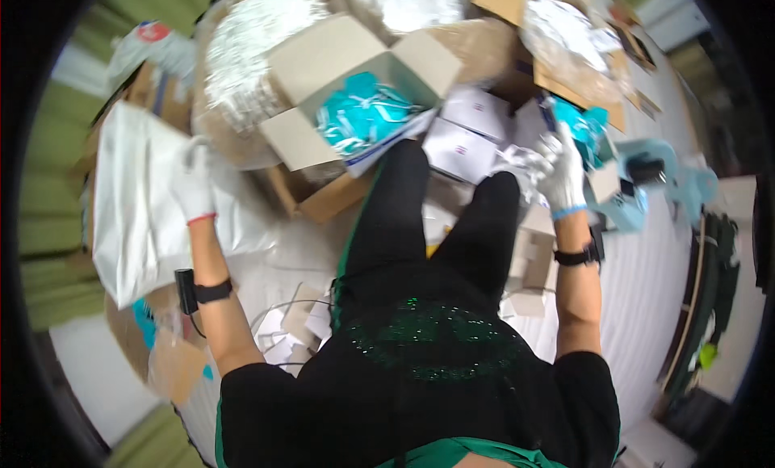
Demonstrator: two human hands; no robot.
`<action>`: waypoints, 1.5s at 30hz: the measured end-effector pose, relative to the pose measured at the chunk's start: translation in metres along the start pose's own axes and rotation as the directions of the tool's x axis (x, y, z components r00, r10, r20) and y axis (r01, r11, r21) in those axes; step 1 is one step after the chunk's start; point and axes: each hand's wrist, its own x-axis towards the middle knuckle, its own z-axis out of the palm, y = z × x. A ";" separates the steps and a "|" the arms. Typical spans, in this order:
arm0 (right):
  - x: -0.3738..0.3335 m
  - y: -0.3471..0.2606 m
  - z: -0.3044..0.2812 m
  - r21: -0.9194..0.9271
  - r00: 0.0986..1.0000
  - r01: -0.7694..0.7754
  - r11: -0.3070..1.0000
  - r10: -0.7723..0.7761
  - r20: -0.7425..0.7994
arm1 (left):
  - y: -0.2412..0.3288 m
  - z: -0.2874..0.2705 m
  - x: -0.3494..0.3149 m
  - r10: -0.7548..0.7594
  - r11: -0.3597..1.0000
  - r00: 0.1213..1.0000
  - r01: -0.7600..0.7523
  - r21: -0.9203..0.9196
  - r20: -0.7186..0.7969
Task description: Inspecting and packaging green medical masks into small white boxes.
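Note:
My left hand (194,177), in a white glove with a red cuff, is at the edge of a large white bag (133,218). The edge rises to a corner at the fingers, which look closed on it, though blurred. On the right, my right hand (563,173) wears a white glove with a blue cuff. Its fingers are curled against a crumpled, shiny piece of plastic (523,163). Just beyond them lies a bundle of teal items (596,129). Between my hands, an open carton (311,56) holds more teal items with white straps (363,117).
Large clear bags of white, shiny packets (258,48) stand at the back. Closed white boxes (460,149) are stacked beyond my knees. A light-blue plastic stool (646,157) stands at the right. Flattened cartons (295,323) and a thin cable lie by my left side.

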 end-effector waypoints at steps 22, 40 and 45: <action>-0.033 -0.007 0.005 0.268 0.978 -0.065 0.961 0.007 0.211 | 0.196 0.236 -0.173 0.215 0.847 0.607 0.274 -0.455 0.765; -0.043 0.007 0.004 0.469 0.963 -0.180 0.865 0.057 0.264 | 0.208 0.246 -0.179 0.390 0.862 0.467 0.119 -0.493 0.794; -0.073 0.029 0.013 -0.568 0.935 0.354 0.743 -0.282 0.215 | 0.185 0.260 -0.179 0.866 0.455 0.192 -0.688 -0.566 0.462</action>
